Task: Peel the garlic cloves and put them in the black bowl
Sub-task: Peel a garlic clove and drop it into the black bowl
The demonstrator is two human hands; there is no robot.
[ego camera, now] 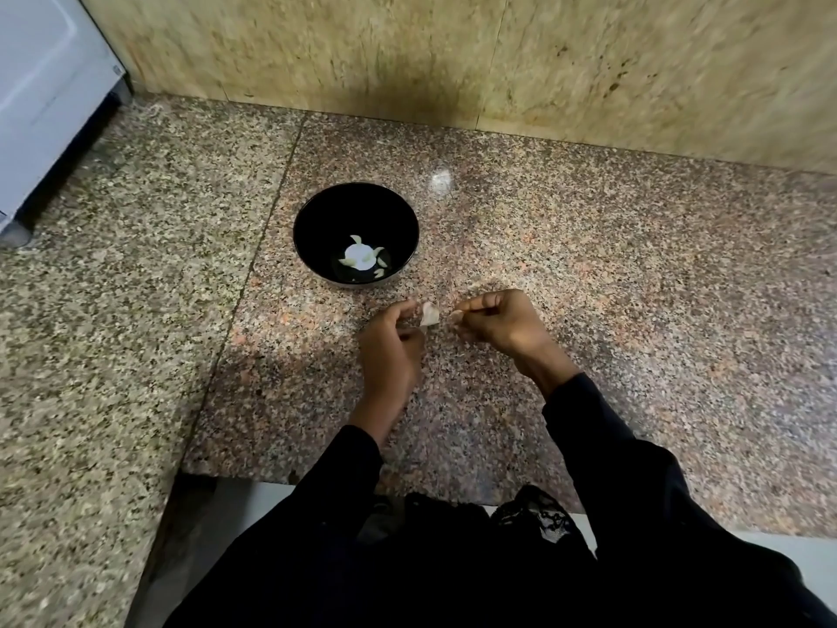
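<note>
Black bowl (317,206): several peeled cloves (382,261) held inside, count unclear. Garlic clove (430,315), part-skinned, pinched by left hand (392,351) just in front of bowl; skin scrap apparently pinched by right hand (498,321). Task judged partly done; no unpeeled stock seen on granite counter (634,265).

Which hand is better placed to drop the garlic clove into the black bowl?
Probably the left hand: it pinches the garlic clove and is nearer the black bowl. The right hand only pulls skin.
</note>
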